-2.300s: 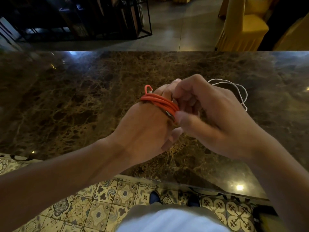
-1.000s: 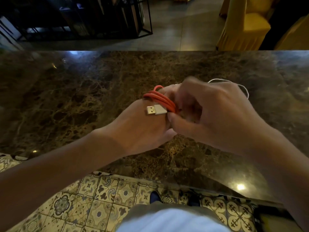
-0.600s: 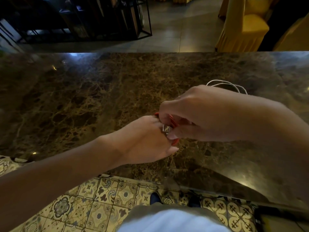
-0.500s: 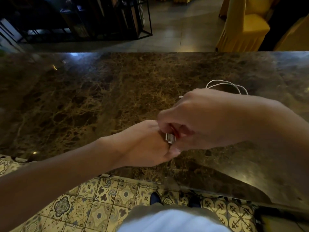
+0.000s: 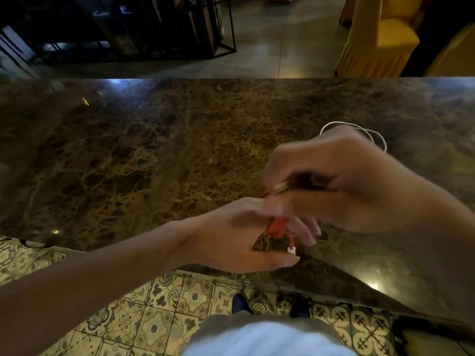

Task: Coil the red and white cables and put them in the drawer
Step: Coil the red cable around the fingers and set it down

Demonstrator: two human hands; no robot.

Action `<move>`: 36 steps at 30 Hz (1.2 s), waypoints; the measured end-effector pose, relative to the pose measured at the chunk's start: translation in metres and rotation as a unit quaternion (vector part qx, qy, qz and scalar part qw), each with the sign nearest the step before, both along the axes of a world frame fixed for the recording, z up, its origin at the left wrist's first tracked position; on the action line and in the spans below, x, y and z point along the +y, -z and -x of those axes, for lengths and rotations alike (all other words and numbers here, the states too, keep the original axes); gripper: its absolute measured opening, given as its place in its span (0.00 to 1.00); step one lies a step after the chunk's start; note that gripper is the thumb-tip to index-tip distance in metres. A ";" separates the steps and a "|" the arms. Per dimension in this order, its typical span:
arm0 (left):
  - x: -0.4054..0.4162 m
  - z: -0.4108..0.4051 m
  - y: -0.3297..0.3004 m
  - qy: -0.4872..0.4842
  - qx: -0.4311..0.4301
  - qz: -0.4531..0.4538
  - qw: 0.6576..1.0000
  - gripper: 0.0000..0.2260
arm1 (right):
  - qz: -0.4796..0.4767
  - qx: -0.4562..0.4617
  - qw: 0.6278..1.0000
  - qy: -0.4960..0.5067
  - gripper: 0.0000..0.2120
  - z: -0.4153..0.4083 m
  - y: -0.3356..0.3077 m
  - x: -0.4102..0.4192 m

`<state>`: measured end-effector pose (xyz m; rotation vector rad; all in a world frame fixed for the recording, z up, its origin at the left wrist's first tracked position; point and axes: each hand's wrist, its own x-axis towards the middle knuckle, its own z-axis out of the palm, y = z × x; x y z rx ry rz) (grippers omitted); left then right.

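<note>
The red cable (image 5: 277, 226) is coiled around the fingers of my left hand (image 5: 231, 235), which hovers over the near edge of the marble counter (image 5: 154, 155). A small white plug at one end of it dangles below the coil. My right hand (image 5: 341, 186) sits just above and right of the left, pinching the cable's metal plug end against the coil. Most of the coil is hidden between both hands. The white cable (image 5: 370, 133) lies in loose loops on the counter behind my right hand, partly covered by it. No drawer is in view.
Patterned floor tiles (image 5: 154, 317) and my shoes show below the counter's near edge. Beyond the far edge stand a black metal rack (image 5: 154, 27) on the left and yellow covered chairs (image 5: 380, 37) on the right.
Both hands have dropped toward the counter's near edge. My right hand moved the metal plug end around the coil, and the white plug end now hangs free below my left fingers.
</note>
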<state>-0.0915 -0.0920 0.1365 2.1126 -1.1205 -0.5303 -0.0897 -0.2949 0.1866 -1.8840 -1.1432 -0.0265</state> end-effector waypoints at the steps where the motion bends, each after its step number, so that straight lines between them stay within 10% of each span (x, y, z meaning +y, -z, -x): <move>1: -0.001 -0.001 -0.001 0.005 -0.004 0.033 0.999 0.18 | -0.061 0.033 0.997 0.033 0.09 0.000 0.006 -0.006; 7: 0.006 -0.005 0.017 -0.047 0.000 0.063 0.997 0.27 | -0.314 0.225 0.899 0.206 0.10 0.016 0.047 -0.007; 13: 0.005 -0.006 0.021 -0.035 -0.298 -0.050 0.952 0.27 | -0.260 0.406 0.842 0.244 0.14 0.012 0.052 -0.001; 21: 0.006 -0.006 0.001 -0.017 -0.485 -0.200 0.851 0.29 | -0.040 0.167 0.907 0.386 0.09 0.016 0.051 0.011; 26: 0.003 -0.014 0.001 -0.009 -0.493 -0.246 0.835 0.29 | 0.203 -0.083 0.884 0.412 0.15 0.017 0.048 0.019; 36: 0.005 -0.028 0.001 0.068 -0.441 -0.138 0.884 0.03 | 0.289 -0.037 0.909 0.298 0.23 0.008 0.030 0.013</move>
